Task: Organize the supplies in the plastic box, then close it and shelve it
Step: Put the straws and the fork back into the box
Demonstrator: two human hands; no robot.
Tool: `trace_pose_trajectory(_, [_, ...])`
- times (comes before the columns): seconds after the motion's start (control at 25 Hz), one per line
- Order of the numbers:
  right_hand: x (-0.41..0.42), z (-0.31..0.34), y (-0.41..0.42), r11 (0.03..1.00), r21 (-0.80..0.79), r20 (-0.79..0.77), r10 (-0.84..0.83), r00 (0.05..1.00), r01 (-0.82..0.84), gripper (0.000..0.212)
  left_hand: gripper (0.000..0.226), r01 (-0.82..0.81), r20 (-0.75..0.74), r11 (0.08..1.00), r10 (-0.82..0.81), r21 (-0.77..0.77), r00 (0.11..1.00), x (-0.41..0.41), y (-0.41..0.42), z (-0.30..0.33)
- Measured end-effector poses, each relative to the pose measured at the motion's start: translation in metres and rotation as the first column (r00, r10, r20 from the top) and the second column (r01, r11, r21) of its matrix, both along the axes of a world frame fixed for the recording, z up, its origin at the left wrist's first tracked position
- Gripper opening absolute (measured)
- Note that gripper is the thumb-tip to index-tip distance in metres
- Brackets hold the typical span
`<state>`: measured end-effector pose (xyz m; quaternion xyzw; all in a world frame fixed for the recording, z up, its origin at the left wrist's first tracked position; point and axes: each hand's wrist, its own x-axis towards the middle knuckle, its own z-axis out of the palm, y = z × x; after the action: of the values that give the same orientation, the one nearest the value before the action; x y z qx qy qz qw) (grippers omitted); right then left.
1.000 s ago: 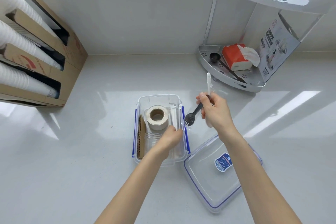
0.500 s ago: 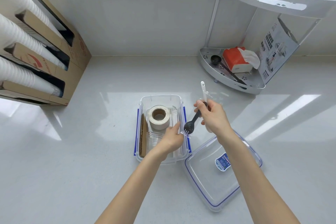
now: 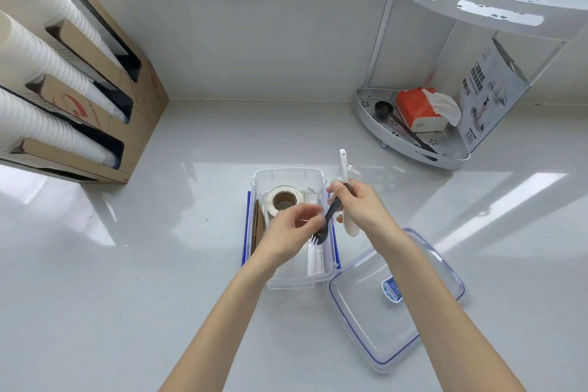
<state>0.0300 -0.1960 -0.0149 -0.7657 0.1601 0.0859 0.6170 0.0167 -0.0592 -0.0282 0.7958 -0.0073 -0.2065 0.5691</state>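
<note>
Head view: blue label [image 3: 392, 290] on lid [image 3: 375, 328], unreadable.

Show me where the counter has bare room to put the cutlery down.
Bare: the counter between the cup carton and plastic box, and behind the box toward the wall. Crowded: right of the box, where the lid lies, and the corner shelf.

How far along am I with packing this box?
Partly done: the tape roll already sits in the open plastic box. Your right hand holds a black fork and white utensil. The lid lies beside it; closing and shelving remain.
</note>
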Motion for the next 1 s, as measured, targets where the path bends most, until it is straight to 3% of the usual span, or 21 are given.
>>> trace_pose_trajectory(0.2, [-0.003, -0.004, 0.015, 0.981, 0.192, -0.040, -0.005, 0.999, 0.013, 0.020, 0.008, -0.196, 0.019, 0.980, 0.197, -0.024, 0.980, -0.003, 0.004, -0.011])
trace_pose_trajectory(0.32, [-0.008, -0.007, 0.023, 0.985, 0.169, -0.085, -0.008, 0.996, 0.023, 0.024, 0.015, -0.241, 0.055, 0.968, 0.237, 0.076, 0.970, -0.004, 0.006, -0.012])
trace_pose_trajectory(0.48, [-0.016, -0.011, 0.033, 0.996, 0.064, -0.174, 0.070, 0.982, -0.059, 0.025, 0.028, -0.176, 0.090, 0.954, 0.158, 0.242, 0.983, -0.009, 0.006, -0.015])
trace_pose_trajectory(0.68, [-0.020, -0.019, 0.042, 0.986, 0.066, -0.314, 0.168, 0.935, -0.155, 0.013, 0.033, -0.018, 0.062, 0.954, -0.001, 0.301, 0.998, -0.017, 0.006, -0.015])
trace_pose_trajectory(1.0, [-0.027, -0.022, 0.051, 0.974, 0.170, -0.448, 0.212, 0.869, -0.150, 0.036, 0.030, 0.132, 0.019, 0.865, -0.161, 0.483, 0.987, -0.021, 0.004, -0.017])
